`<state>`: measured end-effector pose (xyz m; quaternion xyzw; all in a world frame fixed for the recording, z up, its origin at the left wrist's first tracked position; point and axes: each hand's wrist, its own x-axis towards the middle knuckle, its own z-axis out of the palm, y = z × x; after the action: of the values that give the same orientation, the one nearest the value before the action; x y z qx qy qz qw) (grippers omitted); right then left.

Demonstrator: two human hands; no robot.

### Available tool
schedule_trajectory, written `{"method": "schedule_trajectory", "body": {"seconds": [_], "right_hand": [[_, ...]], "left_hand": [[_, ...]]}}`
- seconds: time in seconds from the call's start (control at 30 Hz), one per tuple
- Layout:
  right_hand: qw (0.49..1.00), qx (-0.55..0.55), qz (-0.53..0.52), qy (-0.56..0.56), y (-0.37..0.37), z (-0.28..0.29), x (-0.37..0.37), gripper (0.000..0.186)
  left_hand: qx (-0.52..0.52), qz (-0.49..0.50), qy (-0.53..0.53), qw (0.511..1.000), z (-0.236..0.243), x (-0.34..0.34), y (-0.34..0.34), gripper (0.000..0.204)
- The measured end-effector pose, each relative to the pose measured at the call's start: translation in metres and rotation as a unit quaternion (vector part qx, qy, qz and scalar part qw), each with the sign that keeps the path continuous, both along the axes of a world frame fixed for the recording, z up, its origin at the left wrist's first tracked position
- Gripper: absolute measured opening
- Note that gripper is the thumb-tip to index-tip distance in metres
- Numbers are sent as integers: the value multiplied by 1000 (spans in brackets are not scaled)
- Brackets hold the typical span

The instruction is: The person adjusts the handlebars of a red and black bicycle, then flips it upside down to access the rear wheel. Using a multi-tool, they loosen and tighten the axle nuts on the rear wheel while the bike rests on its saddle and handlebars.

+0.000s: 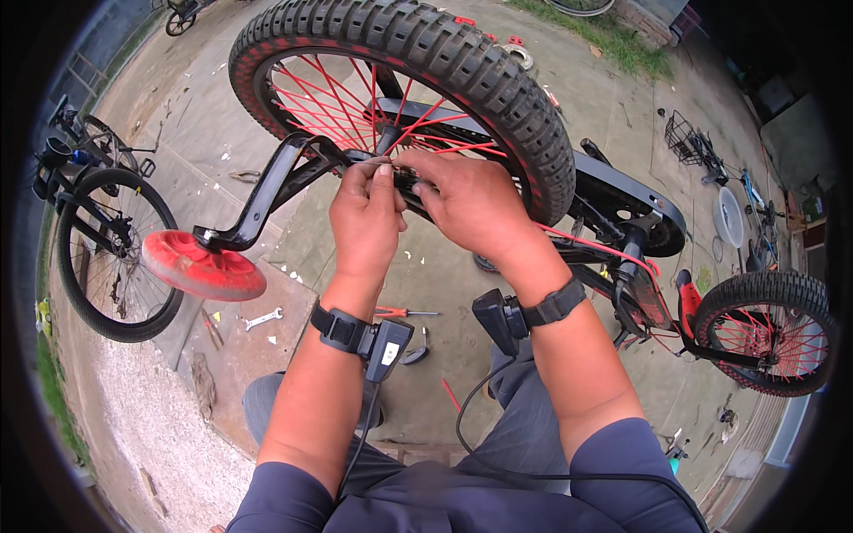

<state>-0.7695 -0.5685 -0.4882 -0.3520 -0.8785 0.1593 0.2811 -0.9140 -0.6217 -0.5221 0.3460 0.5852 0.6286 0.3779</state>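
A child's bicycle with red spokes stands upside down before me, its knobbly rear tyre (426, 44) on top. Both hands meet close to the wheel's hub. My left hand (366, 213) is closed, thumb and forefinger pinched beside a thin dark strand (377, 162). Beside it my right hand (475, 200) is closed too, its fingers curled around a small dark part; the fingers hide most of it. A black bracket (267, 191) runs left from the hub area to a red training wheel (203, 265). The black chain guard (640, 191) extends to the right.
On the ground lie a wrench (263, 319), an orange-handled screwdriver (404, 312), pliers (212, 329) and a red stick (450, 394). Another bicycle (115, 249) stands at left. The front wheel (762, 333) is at right. A white basin (728, 218) lies farther off.
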Motion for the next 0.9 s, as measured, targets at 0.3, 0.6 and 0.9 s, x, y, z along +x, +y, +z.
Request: {"method": "schedule_trajectory", "body": {"seconds": [0.3, 0.6, 0.9], "right_hand": [[1000, 0, -6, -4, 0, 0, 1, 34], [998, 46, -16, -34, 12, -11, 0, 34], [997, 71, 27, 5, 13, -2, 3, 31]], "left_hand": [[-127, -30, 74, 989, -49, -17, -74, 29], [-310, -122, 144, 932, -127, -27, -155, 34], [-330, -273, 440, 789, -161, -31, -164, 33]]}}
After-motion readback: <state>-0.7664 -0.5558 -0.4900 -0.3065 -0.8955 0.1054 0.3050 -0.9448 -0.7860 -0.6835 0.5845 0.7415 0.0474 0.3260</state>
